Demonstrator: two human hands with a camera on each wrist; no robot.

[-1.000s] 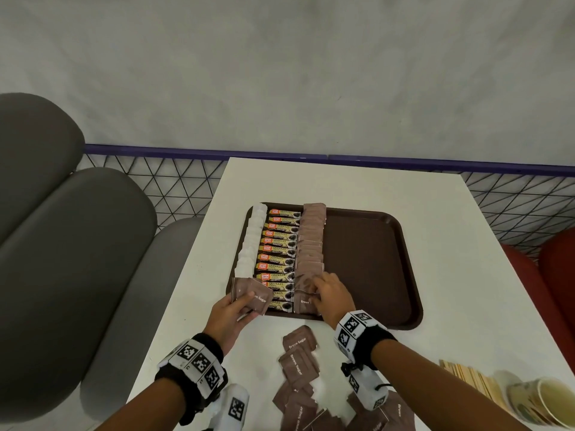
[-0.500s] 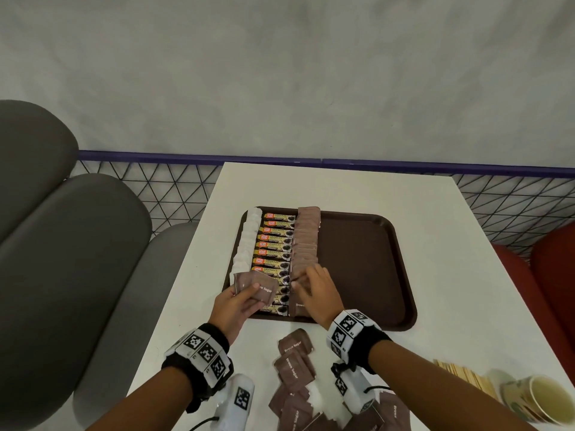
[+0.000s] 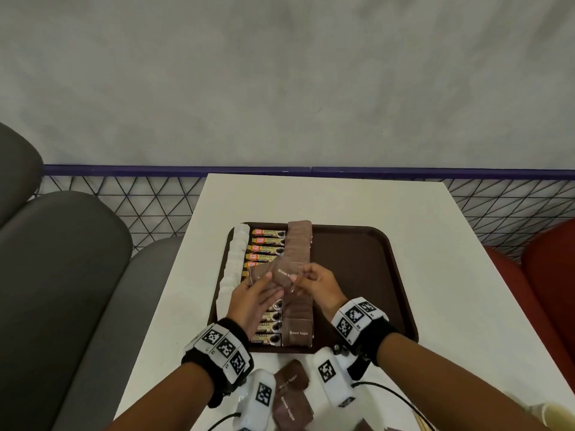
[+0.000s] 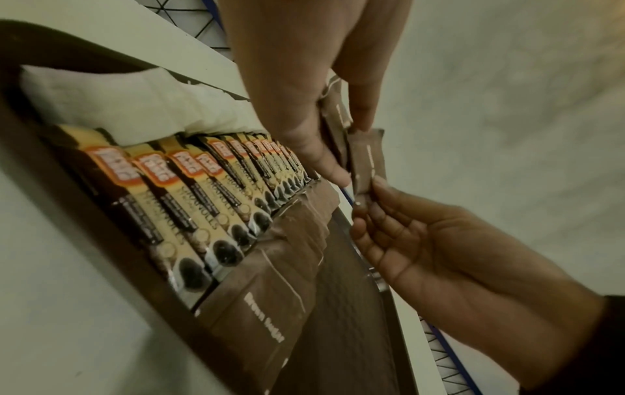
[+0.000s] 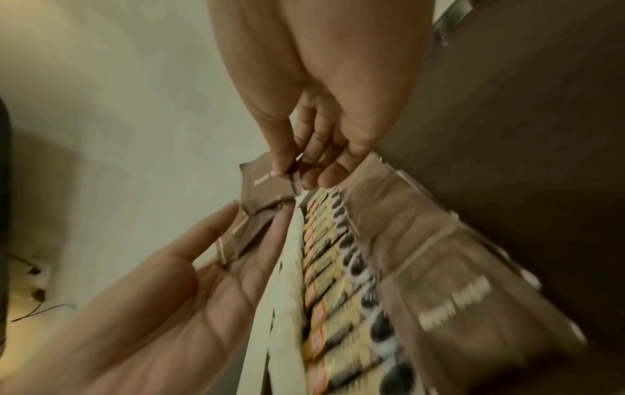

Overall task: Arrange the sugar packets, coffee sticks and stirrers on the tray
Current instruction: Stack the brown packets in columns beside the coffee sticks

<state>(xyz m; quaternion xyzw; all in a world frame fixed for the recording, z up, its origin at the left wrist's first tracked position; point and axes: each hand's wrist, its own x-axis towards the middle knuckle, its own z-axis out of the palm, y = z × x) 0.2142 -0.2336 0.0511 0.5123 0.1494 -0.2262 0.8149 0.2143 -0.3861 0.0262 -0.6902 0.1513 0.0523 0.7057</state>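
Above the tray [image 3: 357,275], the right hand [image 3: 320,283] pinches one brown sugar packet [image 3: 284,273] by its edge, while the left hand [image 3: 252,301] holds more packets [image 5: 243,235] between thumb and fingers just beside it

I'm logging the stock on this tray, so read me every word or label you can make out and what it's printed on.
"Brown Sugar": brown packet at the near end of the tray row, the packet both hands hold, and the loose packets on the table.
"GRANULES": coffee sticks.
Orange logo on the sticks: too blurred to read.
Wrist bands: square code patterns only, no words.
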